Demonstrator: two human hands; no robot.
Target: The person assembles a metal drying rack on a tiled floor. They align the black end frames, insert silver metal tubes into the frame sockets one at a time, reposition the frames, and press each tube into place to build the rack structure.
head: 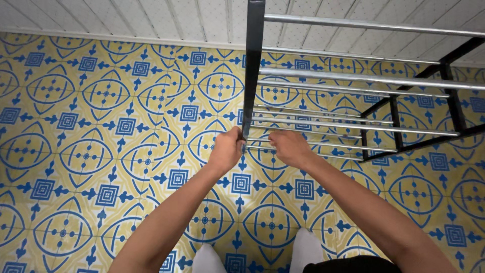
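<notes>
Yellow-and-blue patterned floor tiles (101, 151) below, white wall beyond. Left hand (227, 149) fisted around dark rack post (252, 71); right hand (288, 146) curled on lowest steel rail (323, 146), fingertips hidden. Rack cut off at right edge.

Metal rack (353, 81) cut off by top and right edges; its far rails run out of view. Fingers of left hand (227, 149) and right hand (289, 147) curl away, hidden behind knuckles, so grip on rack's near rail can't be told. Feet (308, 250) cut by bottom edge.
</notes>
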